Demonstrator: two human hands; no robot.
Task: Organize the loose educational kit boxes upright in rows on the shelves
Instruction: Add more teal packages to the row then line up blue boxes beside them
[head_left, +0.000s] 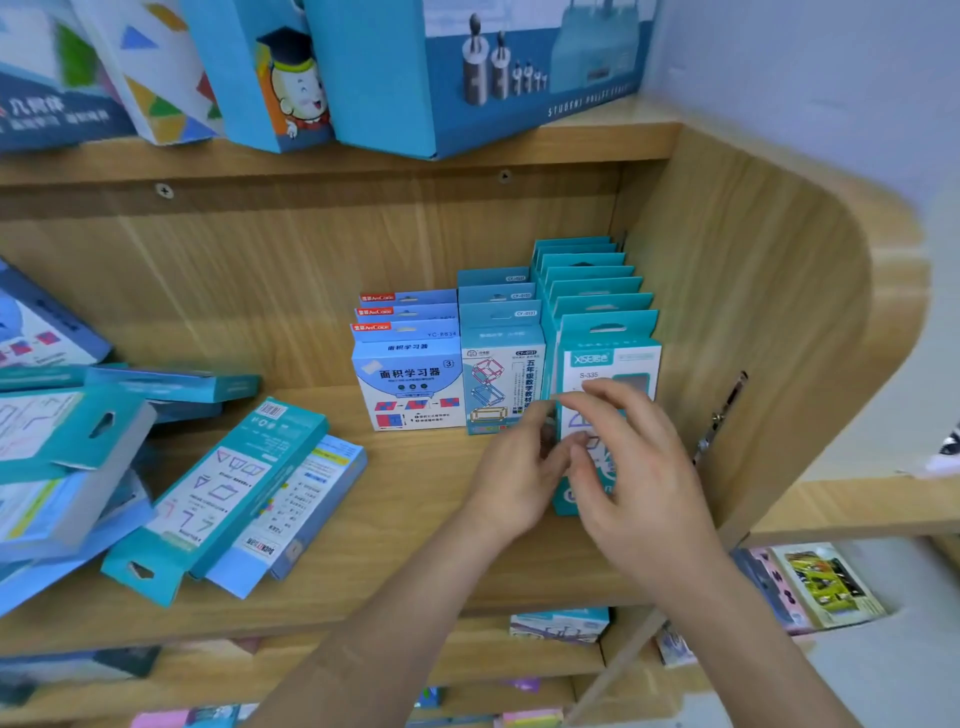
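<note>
Lower print of the front teal box (608, 356) hides behind the right hand (641, 473) — the loose pile (62, 467) runs off-frame, blurred.

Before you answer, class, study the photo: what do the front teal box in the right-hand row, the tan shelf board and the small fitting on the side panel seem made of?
Front teal box: printed card, smooth; folded edges, punched hang slot. Tan shelf board: wood-grain laminate or veneer, matte; which is unclear. Small fitting: probably metal, from its grey glint.
</note>
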